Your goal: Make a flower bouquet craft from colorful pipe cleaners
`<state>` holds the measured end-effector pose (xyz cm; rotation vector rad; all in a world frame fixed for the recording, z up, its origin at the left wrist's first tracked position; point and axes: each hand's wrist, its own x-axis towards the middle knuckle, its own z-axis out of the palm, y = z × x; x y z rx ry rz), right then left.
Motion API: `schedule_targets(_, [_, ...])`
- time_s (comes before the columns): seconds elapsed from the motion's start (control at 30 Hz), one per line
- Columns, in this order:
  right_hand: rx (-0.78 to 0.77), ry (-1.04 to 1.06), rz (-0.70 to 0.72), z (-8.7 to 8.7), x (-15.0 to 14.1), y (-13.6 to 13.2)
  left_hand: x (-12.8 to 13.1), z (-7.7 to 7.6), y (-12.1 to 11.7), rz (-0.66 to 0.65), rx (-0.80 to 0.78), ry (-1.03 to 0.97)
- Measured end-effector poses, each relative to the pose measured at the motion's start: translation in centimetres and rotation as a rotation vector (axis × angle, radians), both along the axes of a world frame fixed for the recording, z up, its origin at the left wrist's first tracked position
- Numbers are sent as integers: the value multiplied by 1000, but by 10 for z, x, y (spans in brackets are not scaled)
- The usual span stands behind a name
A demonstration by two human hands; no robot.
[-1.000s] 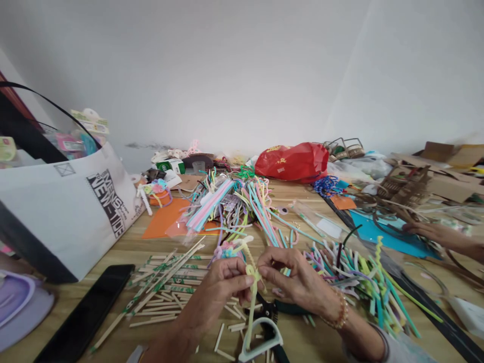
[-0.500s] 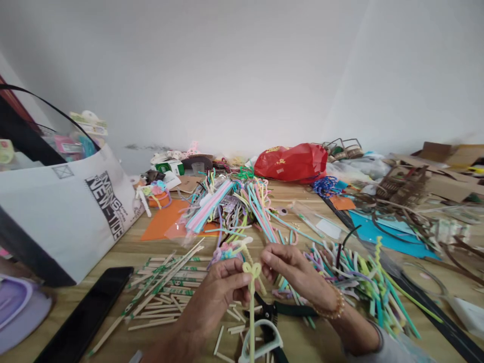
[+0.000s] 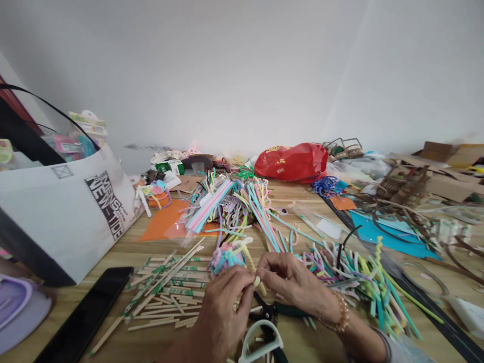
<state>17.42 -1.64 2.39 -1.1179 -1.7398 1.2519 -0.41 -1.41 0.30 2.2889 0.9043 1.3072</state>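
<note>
My left hand [image 3: 227,302] pinches a pale yellow pipe cleaner [image 3: 257,281], its thumb and fingers pressed together around it. Closed on the same piece from the other side is my right hand [image 3: 291,282], a beaded bracelet at its wrist. Only a small yellow bit shows between the fingertips; the remainder is hidden by the hands. Just behind them lies a bundle of curled pastel pipe cleaners [image 3: 229,256], with a twisted yellow strand [image 3: 249,259] beside it. Below the hands rest cutters with dark green handles [image 3: 289,309] and a pale loop-shaped handle [image 3: 260,340].
Wooden sticks [image 3: 162,307] and a black phone [image 3: 86,312] lie to the left, near a white tote bag [image 3: 71,212]. Pipe cleaner heaps stand behind [image 3: 234,206] and at right [image 3: 363,282]. A red plastic bag [image 3: 291,164] sits at the back.
The yellow pipe cleaner's loops and long hanging stem were visible before; now the hands mostly hide it. My left hand has turned over and its fingertips have met those of my right hand.
</note>
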Motion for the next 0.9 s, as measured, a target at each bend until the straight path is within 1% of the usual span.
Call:
schedule_targets(0.03, [0, 0, -3, 0, 0, 0, 0, 0, 0, 2, -12, 13])
schedule_targets(0.1, [-2, -4, -5, 1, 0, -1, 1, 1, 0, 8, -95, 29])
schedule_targets(0.17, [-4, -8, 1, 2, 0, -1, 1, 5, 1, 18, -247, 25])
schedule_targets(0.23, [16, -30, 9, 3, 1, -1, 0, 10, 4, -11, -469, -38])
schedule_targets(0.3, [76, -79, 14, 6, 2, -2, -1, 12, 8, -97, -721, -156])
schedule_targets(0.37, [171, -150, 18, 10, 4, -3, -2, 12, 13, -209, -925, -282])
schedule_targets(0.5, [360, -234, 79, 17, 8, -3, 0, 4, 19, -392, -1233, -515])
schedule_targets(0.57, [405, -240, 125, 17, 11, -2, 2, 0, 19, -441, -1348, -587])
schedule_targets(0.63, [408, -242, 148, 16, 13, 0, 4, -3, 19, -455, -1394, -608])
schedule_targets(0.73, [365, -208, 131, 12, 14, 4, 5, -4, 17, -433, -1372, -590])
schedule_targets(0.8, [295, -136, 106, 10, 15, 7, 5, -5, 17, -420, -1321, -564])
schedule_targets(0.9, [144, -3, 98, 5, 15, 11, 3, -4, 15, -432, -1251, -511])
